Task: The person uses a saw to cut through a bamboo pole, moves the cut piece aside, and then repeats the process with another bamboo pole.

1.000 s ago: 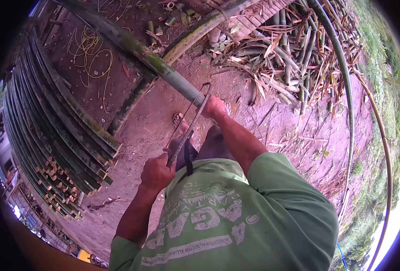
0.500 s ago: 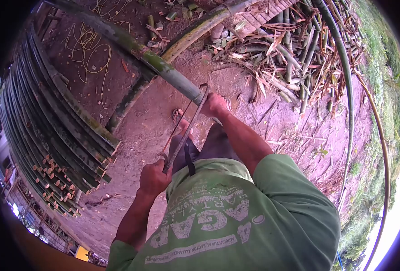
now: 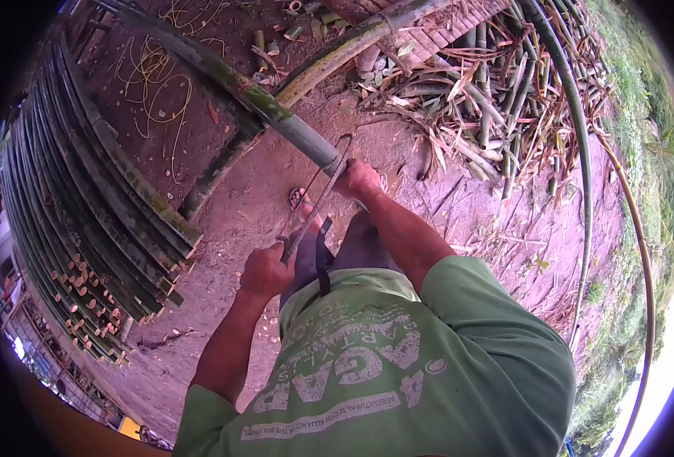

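Observation:
My left hand [image 3: 267, 270] is closed around the handle of a bow saw [image 3: 316, 199] with a curved frame and a thin blade. The saw lies across the near end of a thick green bamboo pole [image 3: 306, 141], its far tip sticking out just past the pole. My right hand [image 3: 358, 179] is wrapped round the pole's end, right beside the saw. How deep the blade sits in the bamboo is hard to see. Farther up, the pole rests on another bamboo pole [image 3: 325, 61] that crosses beneath it.
A large stack of long bamboo poles [image 3: 86, 190] lies on the left, cut ends facing me. Bamboo offcuts and dry strips [image 3: 474, 99] are heaped at upper right. Yellow cord [image 3: 154, 87] lies tangled on the dirt. A long curved pole [image 3: 581, 137] runs along the right side.
My left hand has moved forward toward the bamboo pole, and the saw has slid forward with it. My right hand keeps its place on the pole's end.

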The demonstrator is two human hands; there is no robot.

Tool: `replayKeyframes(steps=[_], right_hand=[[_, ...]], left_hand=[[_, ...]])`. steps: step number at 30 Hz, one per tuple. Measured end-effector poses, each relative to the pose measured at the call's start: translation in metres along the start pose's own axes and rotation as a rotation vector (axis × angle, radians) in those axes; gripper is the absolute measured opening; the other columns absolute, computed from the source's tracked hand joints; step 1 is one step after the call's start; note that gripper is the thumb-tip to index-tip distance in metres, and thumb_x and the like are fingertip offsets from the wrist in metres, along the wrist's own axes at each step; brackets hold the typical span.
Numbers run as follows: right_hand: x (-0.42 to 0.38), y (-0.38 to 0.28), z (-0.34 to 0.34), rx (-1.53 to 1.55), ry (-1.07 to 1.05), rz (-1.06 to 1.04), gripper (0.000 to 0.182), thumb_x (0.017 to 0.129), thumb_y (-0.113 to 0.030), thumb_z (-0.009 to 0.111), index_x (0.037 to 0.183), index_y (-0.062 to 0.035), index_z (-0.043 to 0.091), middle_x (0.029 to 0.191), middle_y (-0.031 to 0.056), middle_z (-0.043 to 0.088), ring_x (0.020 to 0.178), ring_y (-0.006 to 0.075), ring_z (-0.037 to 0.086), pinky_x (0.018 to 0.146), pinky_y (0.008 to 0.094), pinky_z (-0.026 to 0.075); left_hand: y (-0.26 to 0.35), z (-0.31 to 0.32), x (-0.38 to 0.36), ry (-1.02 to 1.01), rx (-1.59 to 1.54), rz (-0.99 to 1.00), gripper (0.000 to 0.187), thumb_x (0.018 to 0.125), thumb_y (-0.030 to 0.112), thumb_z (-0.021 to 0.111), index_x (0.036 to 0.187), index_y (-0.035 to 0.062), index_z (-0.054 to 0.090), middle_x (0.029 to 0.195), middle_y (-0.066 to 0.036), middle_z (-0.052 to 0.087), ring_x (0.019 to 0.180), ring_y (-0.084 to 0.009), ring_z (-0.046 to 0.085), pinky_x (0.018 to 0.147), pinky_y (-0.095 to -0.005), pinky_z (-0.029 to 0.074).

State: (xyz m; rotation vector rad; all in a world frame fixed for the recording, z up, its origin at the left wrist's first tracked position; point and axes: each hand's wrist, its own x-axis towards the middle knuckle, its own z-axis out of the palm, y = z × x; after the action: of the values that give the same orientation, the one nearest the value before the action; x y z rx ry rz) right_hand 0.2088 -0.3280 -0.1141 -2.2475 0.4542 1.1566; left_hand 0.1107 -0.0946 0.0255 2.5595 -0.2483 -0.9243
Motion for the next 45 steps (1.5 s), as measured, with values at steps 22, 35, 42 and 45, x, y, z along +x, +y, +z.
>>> replayKeyframes(steps=[22, 35, 42, 45], right_hand=[[0.013, 0.047, -0.01, 0.043, 0.327, -0.035, 0.044, 0.072, -0.043, 0.062, 0.103, -0.0116, 0.063, 0.093, 0.0176, 0.067, 0.09, 0.0349, 0.065, 0.079, 0.0432, 0.051], [-0.064, 0.062, -0.089, 0.043, 0.235, -0.19, 0.061, 0.06, -0.027, 0.075, 0.112, -0.0004, 0.057, 0.098, 0.0215, 0.066, 0.094, 0.0356, 0.064, 0.083, 0.0412, 0.052], [-0.05, 0.035, -0.105, 0.016, 0.274, -0.323, 0.054, 0.054, -0.027, 0.075, 0.097, 0.0013, 0.062, 0.087, 0.0208, 0.066, 0.084, 0.0338, 0.065, 0.077, 0.0399, 0.052], [-0.011, -0.032, -0.141, 0.007, 0.295, -0.451, 0.051, 0.052, -0.03, 0.076, 0.089, 0.0033, 0.062, 0.084, 0.0209, 0.066, 0.081, 0.0336, 0.065, 0.075, 0.0401, 0.052]], left_hand=[[0.065, -0.003, 0.079, -0.023, -0.082, 0.036, 0.03, 0.086, 0.029, 0.059, 0.079, -0.0004, 0.063, 0.073, -0.026, 0.062, 0.072, -0.0429, 0.062, 0.065, -0.0484, 0.051], [0.064, -0.009, -0.012, 0.309, -0.022, 0.193, 0.026, 0.078, 0.026, 0.068, 0.075, 0.0044, 0.054, 0.069, -0.019, 0.062, 0.064, -0.0375, 0.063, 0.055, -0.0446, 0.05], [0.108, -0.058, 0.027, 0.715, -0.439, 0.326, 0.017, 0.079, 0.008, 0.064, 0.073, 0.005, 0.049, 0.061, -0.014, 0.054, 0.053, -0.0312, 0.056, 0.048, -0.0362, 0.043], [0.101, -0.08, -0.009, 0.903, -0.512, 0.206, 0.023, 0.085, 0.008, 0.06, 0.069, 0.0039, 0.045, 0.054, -0.008, 0.044, 0.047, -0.0149, 0.046, 0.046, -0.0302, 0.037]])
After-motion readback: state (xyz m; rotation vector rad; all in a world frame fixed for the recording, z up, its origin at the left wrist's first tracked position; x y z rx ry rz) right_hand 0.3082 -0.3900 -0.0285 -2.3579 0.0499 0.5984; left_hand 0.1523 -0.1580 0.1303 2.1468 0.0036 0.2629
